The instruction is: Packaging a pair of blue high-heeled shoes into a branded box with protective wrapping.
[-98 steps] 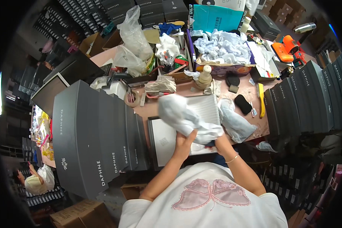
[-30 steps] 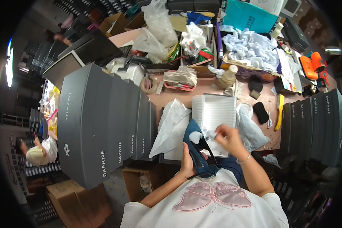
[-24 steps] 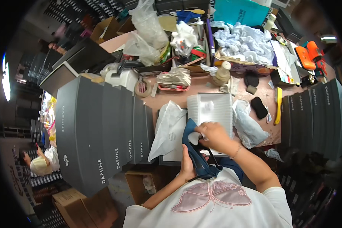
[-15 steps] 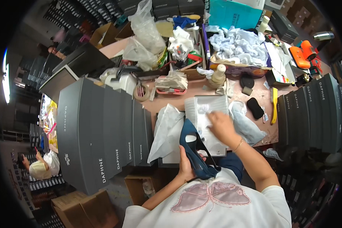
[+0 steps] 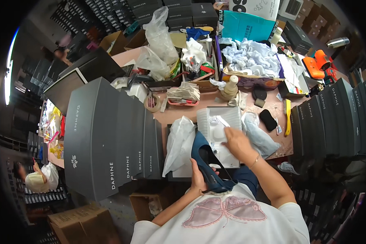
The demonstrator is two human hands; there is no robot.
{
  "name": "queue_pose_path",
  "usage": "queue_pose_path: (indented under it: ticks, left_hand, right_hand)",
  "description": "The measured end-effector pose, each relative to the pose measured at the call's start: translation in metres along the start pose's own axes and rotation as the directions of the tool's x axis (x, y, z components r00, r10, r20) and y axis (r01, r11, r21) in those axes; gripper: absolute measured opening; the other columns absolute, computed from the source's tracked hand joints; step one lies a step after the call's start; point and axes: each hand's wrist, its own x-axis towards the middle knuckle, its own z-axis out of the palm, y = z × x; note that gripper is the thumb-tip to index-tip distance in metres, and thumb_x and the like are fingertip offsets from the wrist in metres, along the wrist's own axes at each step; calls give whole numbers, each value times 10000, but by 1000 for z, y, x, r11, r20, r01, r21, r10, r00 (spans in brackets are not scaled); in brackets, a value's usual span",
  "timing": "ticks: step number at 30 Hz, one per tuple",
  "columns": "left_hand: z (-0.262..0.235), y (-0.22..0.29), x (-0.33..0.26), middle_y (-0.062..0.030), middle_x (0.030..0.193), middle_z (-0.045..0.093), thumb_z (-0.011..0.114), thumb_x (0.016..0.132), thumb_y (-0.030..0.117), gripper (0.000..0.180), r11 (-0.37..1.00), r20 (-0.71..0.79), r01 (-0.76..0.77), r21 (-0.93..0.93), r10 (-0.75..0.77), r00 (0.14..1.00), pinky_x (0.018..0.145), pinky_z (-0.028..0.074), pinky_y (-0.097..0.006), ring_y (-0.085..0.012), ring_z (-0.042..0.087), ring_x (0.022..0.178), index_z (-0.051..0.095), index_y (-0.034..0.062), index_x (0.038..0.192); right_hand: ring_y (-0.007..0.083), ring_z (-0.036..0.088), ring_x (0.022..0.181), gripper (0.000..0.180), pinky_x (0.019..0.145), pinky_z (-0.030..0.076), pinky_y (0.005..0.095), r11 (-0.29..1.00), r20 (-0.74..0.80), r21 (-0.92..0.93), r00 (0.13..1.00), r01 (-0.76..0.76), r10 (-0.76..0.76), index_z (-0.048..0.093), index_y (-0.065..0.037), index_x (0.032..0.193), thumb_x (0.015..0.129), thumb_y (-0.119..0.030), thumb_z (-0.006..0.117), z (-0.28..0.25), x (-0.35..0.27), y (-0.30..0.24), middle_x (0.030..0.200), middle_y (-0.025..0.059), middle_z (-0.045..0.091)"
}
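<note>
My left hand [image 5: 198, 176] is wrapped round a dark teal high-heeled slingback shoe [image 5: 208, 171], its pointed toe facing away from me and its thin back strap hanging to the right. My right hand [image 5: 236, 142] hovers over a white tray with a ribbed, padded liner [image 5: 227, 114], fingers drawn together; whatever is between them, if anything, is too small to make out. A small white strip [image 5: 221, 120] lies in the tray just beyond its fingertips. White tissue paper [image 5: 179, 142] lies left of the shoe.
Stacked dark grey shoe boxes stand left [image 5: 105, 142] and right [image 5: 333, 105]. A whitish bag [image 5: 259, 136], a black sponge-like pad [image 5: 268, 119] and a yellow-handled tool [image 5: 288, 117] lie right of the tray. Behind stand a pump bottle [image 5: 231, 87] and a carton of crumpled tissue [image 5: 252, 57].
My right hand has come down and slightly toward me over the tray. The shoe has tilted in my left hand, and a white patch seen inside it no longer shows.
</note>
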Motion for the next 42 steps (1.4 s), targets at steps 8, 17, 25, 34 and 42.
queue_pose_path:
  ticks: [8,17,25,34,42]
  left_hand:
    - [4,-8,4,-96,1194,552,275,891,730,815,924,161,-377,69,363,918,904,490,-335,-214,565,1090,412,59,1332]
    - [11,-11,-18,-81,1081,580,298,925,680,722,854,254,-475,213,421,871,780,514,-322,-192,603,918,430,63,1276]
    - [-5,-4,1,-140,1343,476,315,896,707,822,982,348,-107,156,47,936,948,483,-421,-270,546,1167,328,64,1408]
    - [-5,50,65,-65,998,632,408,916,643,607,983,213,-27,183,-12,977,806,510,-361,-218,613,910,577,100,1126]
    - [-9,50,67,-40,947,632,498,918,565,485,974,188,-68,215,27,982,769,514,-346,-176,619,858,589,117,1080]
  right_hand:
    - [482,486,1112,776,976,381,452,817,555,482,832,-318,-4,568,141,1059,950,-587,324,63,13,-67,1180,366,503]
    - [402,406,756,650,741,345,466,839,56,538,997,-78,57,500,110,838,963,-517,384,48,-3,-80,788,271,444]
    - [432,474,751,329,671,361,486,779,218,619,975,-98,-51,540,5,985,992,-290,396,91,-1,-35,824,272,521]
    - [418,479,727,459,698,377,497,906,180,424,979,9,-94,612,5,989,989,-396,387,66,-16,-68,778,279,513]
    - [510,466,1082,559,933,368,505,940,577,340,787,14,-221,485,26,1270,995,-442,356,49,-2,-59,1151,352,519]
